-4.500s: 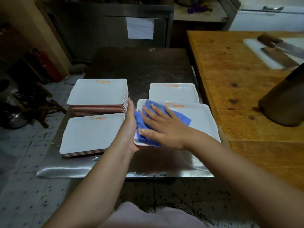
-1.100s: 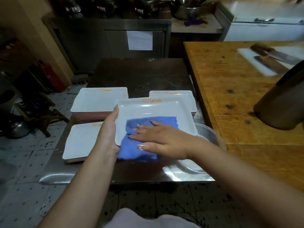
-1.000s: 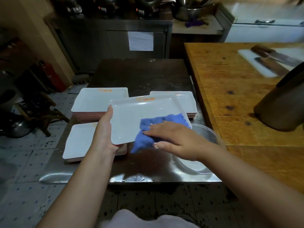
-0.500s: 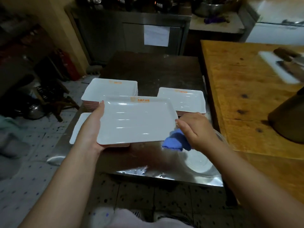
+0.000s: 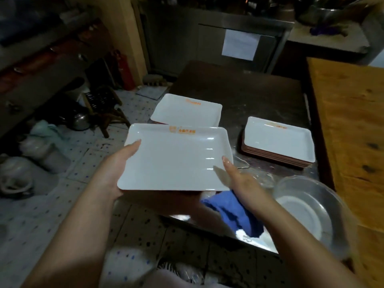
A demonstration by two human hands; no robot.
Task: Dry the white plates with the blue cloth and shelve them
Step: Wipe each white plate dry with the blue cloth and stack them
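White rectangular plate [image 5: 176, 159] is gripped level at both ends by left hand [image 5: 116, 169] and right hand [image 5: 239, 177], blue cloth [image 5: 234, 213] tucked beneath, likely for carrying.

Plate held between both hands above the table's near edge

The white rectangular plate [image 5: 176, 159] sits between left fingers [image 5: 133, 147] and right fingers [image 5: 227, 166]; beyond them two stacked white plates [image 5: 188, 110], [image 5: 278, 140] rest on the steel table [image 5: 249, 94]; blue cloth [image 5: 234, 215] hangs below the right hand [image 5: 245, 183], clear round bowl [image 5: 311, 208] rightward.
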